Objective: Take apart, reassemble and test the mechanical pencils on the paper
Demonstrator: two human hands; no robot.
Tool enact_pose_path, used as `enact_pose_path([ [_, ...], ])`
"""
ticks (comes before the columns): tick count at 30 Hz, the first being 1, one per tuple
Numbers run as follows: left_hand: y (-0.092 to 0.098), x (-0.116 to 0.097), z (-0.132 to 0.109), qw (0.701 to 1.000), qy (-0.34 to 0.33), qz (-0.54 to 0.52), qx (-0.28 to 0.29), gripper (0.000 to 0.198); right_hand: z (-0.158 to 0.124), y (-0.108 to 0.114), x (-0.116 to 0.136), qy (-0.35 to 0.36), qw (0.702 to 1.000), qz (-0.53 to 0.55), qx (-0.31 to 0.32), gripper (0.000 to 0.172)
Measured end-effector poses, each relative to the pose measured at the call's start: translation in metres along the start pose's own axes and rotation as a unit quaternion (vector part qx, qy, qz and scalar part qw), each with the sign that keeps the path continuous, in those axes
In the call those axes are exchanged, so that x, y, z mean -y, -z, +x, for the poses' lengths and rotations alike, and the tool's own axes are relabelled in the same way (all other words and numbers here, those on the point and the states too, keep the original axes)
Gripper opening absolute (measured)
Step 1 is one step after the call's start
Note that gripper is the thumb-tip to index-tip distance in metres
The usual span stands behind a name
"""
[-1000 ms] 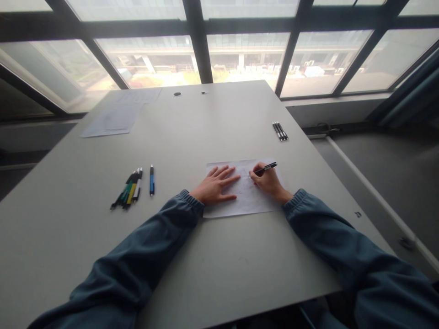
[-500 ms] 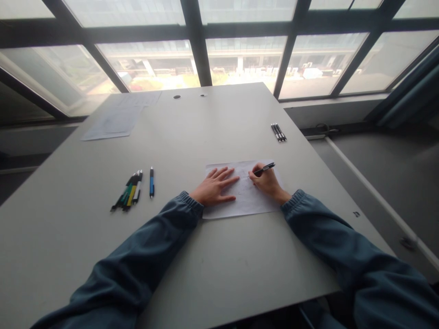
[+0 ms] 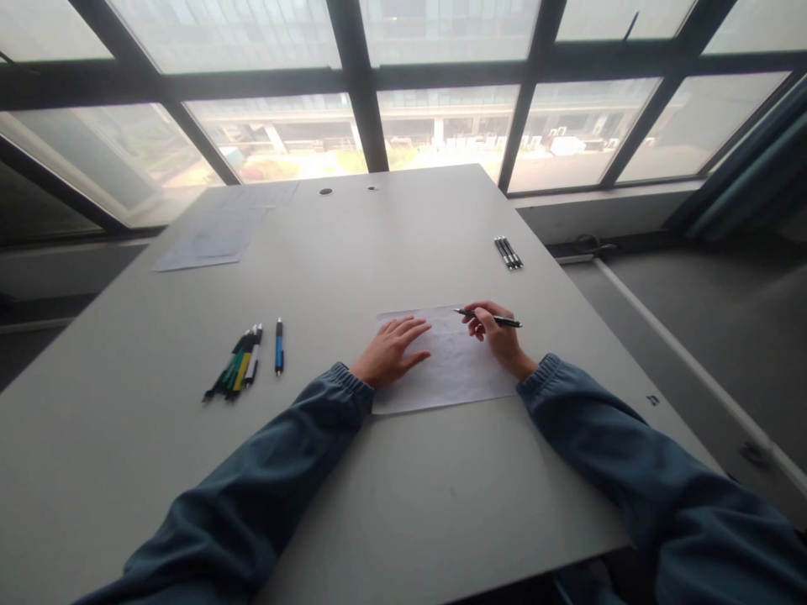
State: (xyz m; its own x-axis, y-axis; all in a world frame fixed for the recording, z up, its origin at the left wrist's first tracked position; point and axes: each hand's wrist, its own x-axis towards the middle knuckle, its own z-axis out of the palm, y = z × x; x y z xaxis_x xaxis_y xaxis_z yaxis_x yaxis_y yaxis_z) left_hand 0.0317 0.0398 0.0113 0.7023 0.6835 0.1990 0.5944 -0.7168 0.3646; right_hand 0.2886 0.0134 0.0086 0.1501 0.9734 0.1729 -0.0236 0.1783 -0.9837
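A sheet of white paper with faint marks lies on the table in front of me. My left hand rests on its left part, fingers stretched out and holding nothing. Over the upper right of the sheet, my right hand is closed on a black pen. The pen lies nearly level in the fingers, its tip pointing left; whether it touches the paper I cannot tell. Left of my left hand is a blue pen, and beyond it a bunch of several pens in green, yellow, white and black.
The white table reaches to the windows. Three black pens lie side by side near its right edge. More paper sheets lie at the far left, and a round hole is at the back. A curtain hangs at right.
My right hand has tilted the pen from upright-slanting to nearly level and its fingers have loosened somewhat. My left hand's fingers have drawn closer together. The view has tipped slightly upward.
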Motion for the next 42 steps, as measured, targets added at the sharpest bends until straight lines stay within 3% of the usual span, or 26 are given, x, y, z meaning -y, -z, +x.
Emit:
enact_pose_path([
  [5, 0.002, -0.001, 0.001, 0.985, 0.013, -0.088, -0.151, 0.034, -0.010, -0.006, 0.017, -0.025, 0.995, 0.051, 0.080, 0.020],
  [10, 0.006, -0.005, 0.001, 0.982, -0.039, -0.105, -0.151, 0.029, -0.019, -0.011, 0.024, -0.041, 0.980, 0.034, 0.189, 0.025],
  [14, 0.005, -0.008, 0.001, 0.979, -0.067, -0.087, -0.171, 0.021, -0.019, -0.011, 0.018, -0.064, 0.972, 0.052, 0.219, 0.035],
  [20, 0.003, -0.005, 0.001, 0.963, -0.042, -0.097, -0.249, 0.016, -0.013, -0.004, 0.012, -0.131, 0.966, 0.161, 0.152, 0.056],
  [26, 0.005, -0.006, 0.002, 0.955, -0.028, -0.113, -0.273, 0.015, -0.010, -0.002, 0.013, -0.162, 0.965, 0.147, 0.146, 0.074],
  [32, 0.005, -0.007, 0.002, 0.959, -0.028, -0.118, -0.256, 0.017, -0.009, -0.004, 0.007, -0.161, 0.963, 0.170, 0.133, 0.065],
  [36, 0.005, -0.005, 0.003, 0.953, -0.003, -0.120, -0.279, 0.018, -0.008, -0.004, 0.005, -0.156, 0.969, 0.158, 0.104, 0.066],
  [42, 0.003, 0.000, 0.002, 0.944, 0.029, -0.127, -0.304, 0.017, -0.005, -0.005, 0.000, -0.086, 0.983, 0.157, 0.026, 0.036],
])
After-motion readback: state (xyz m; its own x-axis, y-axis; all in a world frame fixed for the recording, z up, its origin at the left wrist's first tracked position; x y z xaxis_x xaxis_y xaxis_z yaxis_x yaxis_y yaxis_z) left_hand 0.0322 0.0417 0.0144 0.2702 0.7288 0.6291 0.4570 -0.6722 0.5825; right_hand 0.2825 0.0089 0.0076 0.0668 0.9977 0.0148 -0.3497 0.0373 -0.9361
